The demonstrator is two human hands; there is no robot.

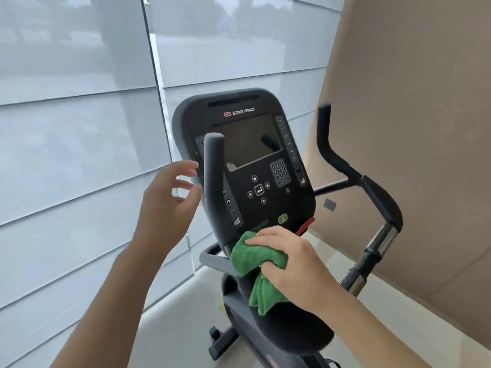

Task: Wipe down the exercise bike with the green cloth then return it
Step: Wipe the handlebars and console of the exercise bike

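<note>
The exercise bike's black console (247, 160) faces me at centre, with a dark screen and a keypad. My right hand (295, 264) grips the green cloth (255, 264) and presses it against the console's lower edge; part of the cloth hangs down over the bike's body. My left hand (170, 200) hovers open, fingers spread, just left of the left handlebar post (212, 181), not touching it. The right handlebar (356, 181) curves up and down on the right.
A frosted glass wall (79, 128) runs along the left, close behind the console. A beige wall (414, 128) stands on the right. Pale floor (172, 328) shows under the bike, with the bike's front foot (220, 341) on it.
</note>
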